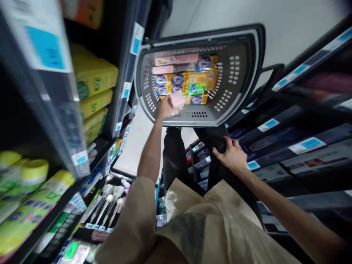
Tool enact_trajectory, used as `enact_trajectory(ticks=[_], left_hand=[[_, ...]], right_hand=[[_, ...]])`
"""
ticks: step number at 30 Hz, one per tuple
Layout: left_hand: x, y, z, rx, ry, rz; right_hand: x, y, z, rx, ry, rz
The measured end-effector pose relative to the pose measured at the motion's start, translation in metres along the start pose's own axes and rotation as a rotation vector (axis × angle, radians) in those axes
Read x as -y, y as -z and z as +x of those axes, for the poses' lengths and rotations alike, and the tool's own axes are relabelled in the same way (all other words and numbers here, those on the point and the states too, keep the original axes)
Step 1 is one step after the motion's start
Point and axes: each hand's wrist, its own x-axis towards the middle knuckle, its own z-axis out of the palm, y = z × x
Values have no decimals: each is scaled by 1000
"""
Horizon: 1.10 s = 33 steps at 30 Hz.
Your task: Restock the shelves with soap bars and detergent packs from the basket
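My left hand (165, 107) reaches over the near left rim of a grey shopping basket (236, 79), its fingers closed round a pink soap packet (176, 99), blurred by motion. Below it in the basket lie rows of packs: pink ones (187, 58) at the far side, blue-and-yellow soap packs (180, 78) in the middle, a green pack (196, 88), and amber-yellow ones (212, 80). My right hand (232, 154) rests with fingers apart on my dark-trousered right leg, holding nothing.
Shelves stand close on both sides. Yellow packs (97, 79) and yellow-capped bottles (34, 172) fill the left shelf. Brushes (108, 201) hang at the lower left. Price tags (269, 124) line the right shelf edges. Pale floor (209, 14) shows beyond the basket.
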Motion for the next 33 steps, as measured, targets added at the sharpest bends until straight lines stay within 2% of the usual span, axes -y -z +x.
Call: enact_trajectory(ticks=[4, 7, 8, 9, 13, 15, 16, 18, 20, 22, 25, 27, 29, 31, 33], left_hand=[[-58, 6, -139, -15, 257, -608], [-96, 19, -239, 23, 194, -668], [-107, 25, -269, 28, 207, -756], [-117, 30, -297, 12, 223, -846], [-150, 57, -391, -89, 102, -970], [-159, 71, -429, -128, 40, -1020], [-161, 77, -447, -160, 13, -1043], [-159, 88, -480, -247, -29, -1090], [-150, 91, -510, -344, -49, -1145], [-136, 88, -537, -431, -54, -1210], [-113, 78, -571, -519, -78, -1298], [-97, 76, -590, -527, -115, -1334], [-82, 80, -608, -471, -208, -1331], [-69, 86, -622, -409, -329, -1292], [-58, 92, -631, -397, -416, -1243]], right_hand=[[17, 6, -10, 130, -7, 19], [45, 35, -27, 210, -14, 203], [57, 50, -37, 217, 14, 276], [71, 66, -49, 216, 64, 345], [126, 126, -123, 174, 354, 555], [148, 144, -166, 166, 467, 670], [158, 149, -186, 204, 516, 772], [174, 151, -223, 367, 612, 1003], [189, 145, -255, 495, 760, 1072], [204, 133, -284, 512, 928, 967], [224, 111, -317, 498, 1053, 799], [235, 99, -330, 485, 1094, 736], [241, 92, -338, 494, 1087, 726], [246, 90, -344, 557, 1028, 752], [250, 89, -349, 644, 983, 791]])
